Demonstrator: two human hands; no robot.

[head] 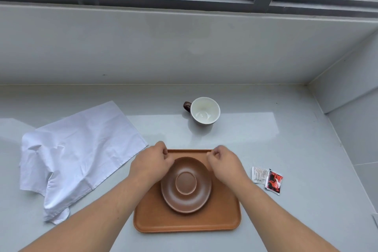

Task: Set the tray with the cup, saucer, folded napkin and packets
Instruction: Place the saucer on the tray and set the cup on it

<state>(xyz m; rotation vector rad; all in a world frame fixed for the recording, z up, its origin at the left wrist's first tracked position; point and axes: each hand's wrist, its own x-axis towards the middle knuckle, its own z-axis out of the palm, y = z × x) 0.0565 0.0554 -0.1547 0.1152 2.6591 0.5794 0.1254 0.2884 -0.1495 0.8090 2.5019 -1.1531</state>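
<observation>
A brown saucer [186,185] lies flat on the far half of the orange-brown tray [187,222]. My left hand [152,162] hovers at the saucer's left rim and my right hand [224,162] at its right rim. Both have loosely curled fingers and hold nothing. A cup [204,111], white inside with a dark brown handle on its left, stands upright on the counter beyond the tray. A white cloth napkin [77,147] lies unfolded and creased to the left. Two packets [267,179], one white and one red and black, lie just right of the tray.
The grey counter [286,139] ends at a wall below a window at the back and at a side wall on the right. A small white corner of something [375,220] shows at the right edge.
</observation>
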